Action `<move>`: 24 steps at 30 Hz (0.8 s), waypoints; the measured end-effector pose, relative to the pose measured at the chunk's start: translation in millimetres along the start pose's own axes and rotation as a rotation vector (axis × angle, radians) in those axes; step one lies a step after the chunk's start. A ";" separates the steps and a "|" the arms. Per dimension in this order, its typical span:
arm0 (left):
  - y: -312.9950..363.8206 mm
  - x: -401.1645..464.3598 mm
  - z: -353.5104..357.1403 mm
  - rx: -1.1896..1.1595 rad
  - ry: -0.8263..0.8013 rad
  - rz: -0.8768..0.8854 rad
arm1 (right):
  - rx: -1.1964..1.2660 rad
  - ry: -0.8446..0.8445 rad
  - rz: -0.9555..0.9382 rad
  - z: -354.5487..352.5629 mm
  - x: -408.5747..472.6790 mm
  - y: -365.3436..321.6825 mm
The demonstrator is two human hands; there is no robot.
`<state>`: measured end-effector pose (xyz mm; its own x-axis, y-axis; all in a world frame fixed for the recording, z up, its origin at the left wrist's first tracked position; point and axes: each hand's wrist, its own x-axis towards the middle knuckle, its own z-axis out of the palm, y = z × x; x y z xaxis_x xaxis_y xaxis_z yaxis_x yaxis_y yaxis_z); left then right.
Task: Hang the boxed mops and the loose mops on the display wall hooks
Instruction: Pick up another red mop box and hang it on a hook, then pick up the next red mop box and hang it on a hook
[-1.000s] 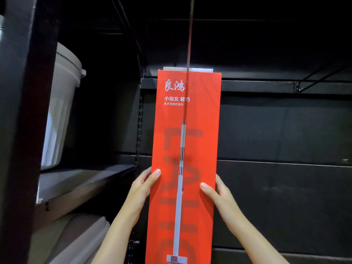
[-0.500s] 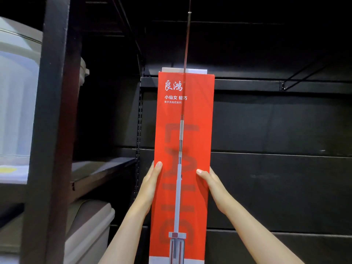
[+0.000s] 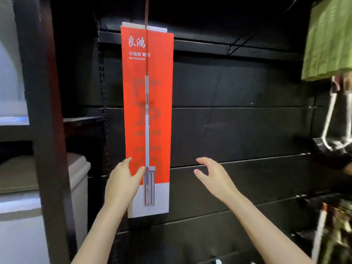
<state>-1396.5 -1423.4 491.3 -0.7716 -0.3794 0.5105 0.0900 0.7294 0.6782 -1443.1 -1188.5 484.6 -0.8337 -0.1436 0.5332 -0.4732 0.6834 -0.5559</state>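
Now the red mop box hangs; left hand touches it, right hand spread apart.

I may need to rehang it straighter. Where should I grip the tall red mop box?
Probably the tall red mop box by its two long side edges near the white bottom band, coming from the front: it hangs flat against the wall, narrow enough to span.

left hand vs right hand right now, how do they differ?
Contact: the left hand overlaps the lower left edge of the red mop box, thumb on its front; the right hand is off the box, in front of the black wall panel.
Grip: neither hand curls round anything.
Shared: both are raised with fingers relaxed.
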 end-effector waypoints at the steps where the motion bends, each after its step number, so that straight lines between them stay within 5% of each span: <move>1: -1.8 -18.1 4.4 0.038 -0.060 0.033 | -0.098 -0.002 0.010 -6.5 -24.2 7.1; 5: -7.5 -93.0 42.2 0.039 -0.398 0.124 | -0.324 -0.052 0.134 -35.9 -133.6 48.8; 11: 16.4 -226.2 128.1 -0.055 -0.972 0.286 | -0.376 -0.102 0.558 -91.9 -329.0 111.4; 24: 218.0 -583.3 221.2 -0.213 -1.706 0.708 | -0.260 0.434 1.438 -236.9 -747.6 107.1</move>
<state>-1066.1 -917.1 224.4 -0.2665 0.9352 -0.2332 0.6012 0.3504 0.7182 -803.0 -838.4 177.6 -0.3614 0.9151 -0.1790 0.7412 0.1654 -0.6505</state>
